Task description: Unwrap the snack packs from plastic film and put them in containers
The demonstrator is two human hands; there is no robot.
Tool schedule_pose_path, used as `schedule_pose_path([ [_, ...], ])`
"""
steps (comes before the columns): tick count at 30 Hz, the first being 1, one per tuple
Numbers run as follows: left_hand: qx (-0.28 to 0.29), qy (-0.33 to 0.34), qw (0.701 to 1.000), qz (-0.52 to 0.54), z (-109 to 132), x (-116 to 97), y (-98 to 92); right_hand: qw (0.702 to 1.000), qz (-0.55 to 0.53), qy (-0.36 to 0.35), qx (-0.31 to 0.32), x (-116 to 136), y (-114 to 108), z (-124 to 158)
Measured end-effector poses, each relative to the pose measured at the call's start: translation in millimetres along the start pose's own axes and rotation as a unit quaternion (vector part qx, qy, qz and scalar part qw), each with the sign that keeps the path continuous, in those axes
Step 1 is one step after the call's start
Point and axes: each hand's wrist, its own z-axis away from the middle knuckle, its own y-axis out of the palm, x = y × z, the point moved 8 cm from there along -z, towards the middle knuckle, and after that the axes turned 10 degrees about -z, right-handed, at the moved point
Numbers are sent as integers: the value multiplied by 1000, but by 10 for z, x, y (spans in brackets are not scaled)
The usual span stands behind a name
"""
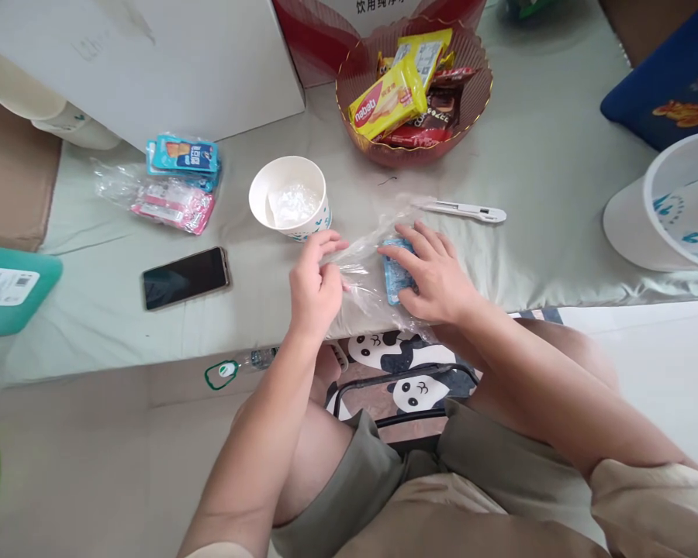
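A clear plastic bag [365, 291] lies crumpled near the front edge of the table. My left hand [317, 287] is closed on its left end, fingers bent and thumb against them. Over the right part of the bag, my right hand [436, 275] rests with its fingers stretched out and apart. Partly beneath those fingers is a small blue packet [394, 271], which looks to be in the bag. A white utility knife [465, 211] lies just beyond my right hand. Behind my left hand stands a white paper cup [260, 198] with clear plastic in it.
A ribbed bowl [364, 151] of wrapped snacks stands at the back. To the left are a phone [184, 277] and bagged blue and pink packets [177, 203]. A white bin [628, 221] stands at the right, a large white box [209, 70] at the back left.
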Motion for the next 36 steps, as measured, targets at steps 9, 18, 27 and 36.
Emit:
schedule_pose_path([
  [9,-11,36,991,-125,-19,-11,-108,997,-48,4,-67,-10,-185,-30],
  [18,86,139,973,-165,-93,-287,281,995,-33,10,-97,1,-153,-37],
  [27,-53,5,999,-6,-211,82,2,968,-43,113,-222,-210,-487,17],
  [36,-95,-88,991,-29,-174,282,-155,949,-20,183,-257,-671,-861,141],
])
